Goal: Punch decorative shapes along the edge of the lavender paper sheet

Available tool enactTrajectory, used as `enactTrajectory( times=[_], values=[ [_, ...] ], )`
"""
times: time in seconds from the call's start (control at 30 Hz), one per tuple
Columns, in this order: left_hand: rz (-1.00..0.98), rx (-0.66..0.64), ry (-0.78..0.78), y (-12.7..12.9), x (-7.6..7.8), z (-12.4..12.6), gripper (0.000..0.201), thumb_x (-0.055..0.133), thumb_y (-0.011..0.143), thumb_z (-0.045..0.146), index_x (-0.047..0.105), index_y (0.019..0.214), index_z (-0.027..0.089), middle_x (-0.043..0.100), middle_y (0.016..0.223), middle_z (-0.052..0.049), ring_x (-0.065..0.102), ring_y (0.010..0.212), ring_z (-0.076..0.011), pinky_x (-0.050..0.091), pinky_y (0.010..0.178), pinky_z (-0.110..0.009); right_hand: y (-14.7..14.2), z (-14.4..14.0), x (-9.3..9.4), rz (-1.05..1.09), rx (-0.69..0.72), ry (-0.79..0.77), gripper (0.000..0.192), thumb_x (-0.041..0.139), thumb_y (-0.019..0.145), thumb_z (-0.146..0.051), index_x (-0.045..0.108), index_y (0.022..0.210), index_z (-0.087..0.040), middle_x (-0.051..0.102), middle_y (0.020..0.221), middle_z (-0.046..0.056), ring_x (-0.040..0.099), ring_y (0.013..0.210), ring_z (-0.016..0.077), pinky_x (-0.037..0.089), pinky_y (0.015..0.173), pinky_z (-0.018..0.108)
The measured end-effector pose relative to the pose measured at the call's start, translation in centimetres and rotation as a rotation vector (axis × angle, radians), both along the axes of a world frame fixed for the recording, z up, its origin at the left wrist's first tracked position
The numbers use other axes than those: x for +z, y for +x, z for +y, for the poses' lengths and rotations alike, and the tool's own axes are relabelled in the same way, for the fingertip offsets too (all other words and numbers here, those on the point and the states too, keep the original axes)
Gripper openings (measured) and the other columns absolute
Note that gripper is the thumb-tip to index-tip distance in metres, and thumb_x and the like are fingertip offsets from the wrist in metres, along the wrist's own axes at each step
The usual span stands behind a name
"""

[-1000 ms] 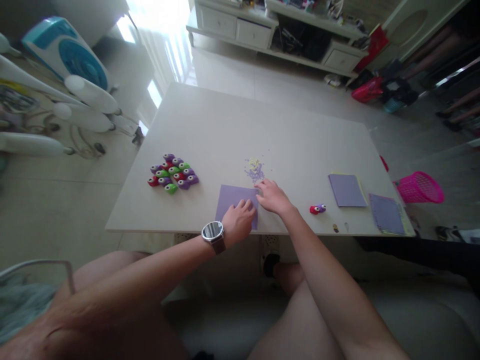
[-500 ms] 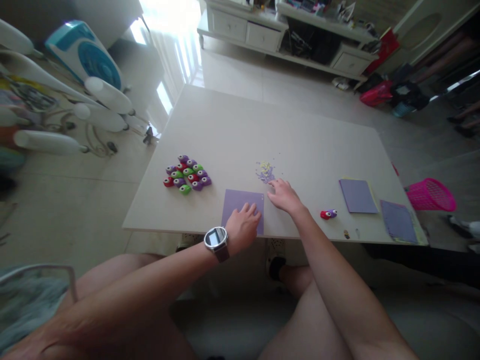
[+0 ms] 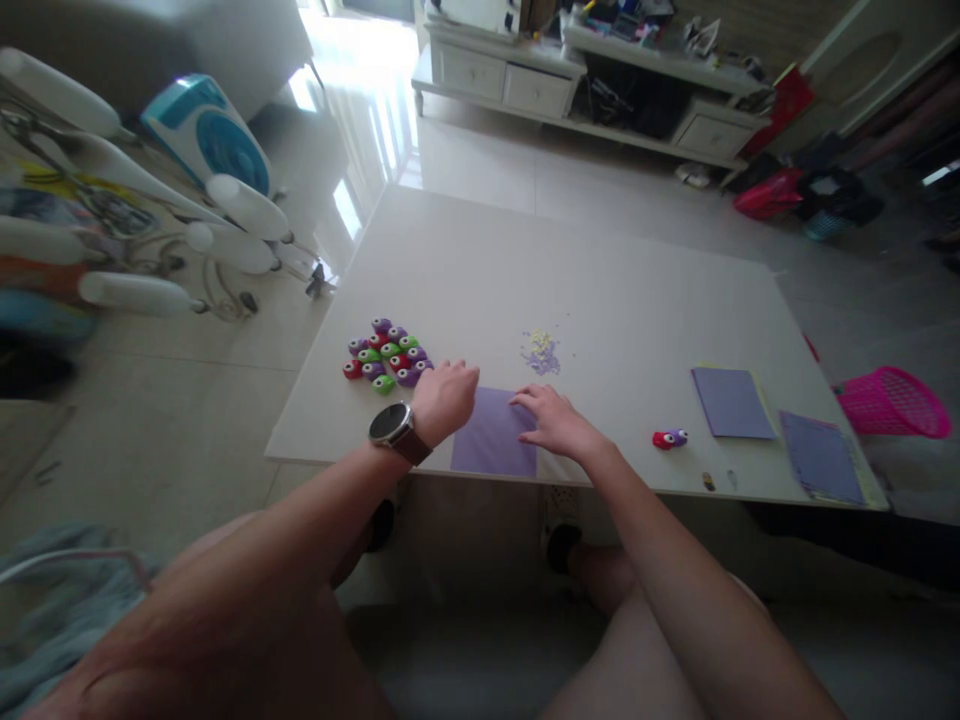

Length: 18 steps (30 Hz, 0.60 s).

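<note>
A square purple sheet of paper [image 3: 495,440] lies at the table's front edge. My left hand [image 3: 448,395], with a watch on its wrist, is over the sheet's upper left corner, beside a cluster of small red, green and purple pieces with white round spots [image 3: 390,350]. Its fingers are curled together, and whatever is under them is hidden. Over the sheet's right side, my right hand [image 3: 551,415] has its thumb and fingers apart with nothing between them. Just beyond the sheet sits a small heap of purple and yellow paper bits [image 3: 541,352].
Two more spotted pieces, red and purple [image 3: 669,439], lie to the right, near two tiny items [image 3: 709,481] at the edge. Beyond are a purple-and-yellow paper stack [image 3: 731,403] and a punched-looking purple sheet [image 3: 821,458]. A pink basket [image 3: 892,400] stands past the table's right end.
My left hand has lifted from the sheet and moved left, its fingers now curled. My right hand has come back from the paper bits to the sheet's right side. The view has shifted slightly.
</note>
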<state>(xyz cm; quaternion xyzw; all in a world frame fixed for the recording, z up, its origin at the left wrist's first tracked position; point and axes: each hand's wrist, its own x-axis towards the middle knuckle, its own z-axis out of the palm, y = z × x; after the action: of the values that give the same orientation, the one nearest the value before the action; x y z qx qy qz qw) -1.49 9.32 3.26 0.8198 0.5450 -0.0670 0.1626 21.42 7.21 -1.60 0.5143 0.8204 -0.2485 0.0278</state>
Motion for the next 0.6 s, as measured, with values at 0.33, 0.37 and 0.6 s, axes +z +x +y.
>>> enactTrajectory(
  times=[0.33, 0.37, 0.6],
  values=[
    [0.101, 0.075, 0.131, -3.0, -0.4, 1.3, 0.031, 0.053, 0.094, 0.019, 0.068, 0.12, 0.016, 0.063, 0.126, -0.019, 0.057, 0.118, -0.0357, 0.053, 0.088, -0.043, -1.4, -0.8, 0.8, -0.027, 0.033, -0.036, 0.051, 0.075, 0.087, -0.017, 0.065, 0.136, -0.026, 0.057, 0.15, 0.012, 0.049, 0.136, 0.0323, 0.043, 0.111, 0.054],
    [0.107, 0.086, 0.148, -3.2, -0.3, 1.5, 0.031, 0.052, 0.093, 0.018, 0.068, 0.12, 0.016, 0.062, 0.126, -0.019, 0.056, 0.118, -0.0363, 0.053, 0.089, -0.044, -1.4, -0.8, 0.9, -0.018, 0.029, -0.027, 0.05, 0.074, 0.088, -0.018, 0.065, 0.137, -0.026, 0.057, 0.15, 0.012, 0.049, 0.136, 0.032, 0.043, 0.111, 0.053],
    [0.049, 0.131, 0.069, -3.9, -1.2, 2.4, 0.043, 0.039, 0.091, 0.006, 0.071, 0.119, 0.013, 0.066, 0.113, -0.02, 0.059, 0.11, -0.0343, 0.051, 0.09, -0.045, 0.1, -0.4, 1.4, -0.022, -0.061, 0.08, 0.037, 0.069, 0.092, -0.021, 0.069, 0.129, -0.021, 0.063, 0.138, 0.014, 0.052, 0.13, 0.0326, 0.045, 0.11, 0.052]
  ],
)
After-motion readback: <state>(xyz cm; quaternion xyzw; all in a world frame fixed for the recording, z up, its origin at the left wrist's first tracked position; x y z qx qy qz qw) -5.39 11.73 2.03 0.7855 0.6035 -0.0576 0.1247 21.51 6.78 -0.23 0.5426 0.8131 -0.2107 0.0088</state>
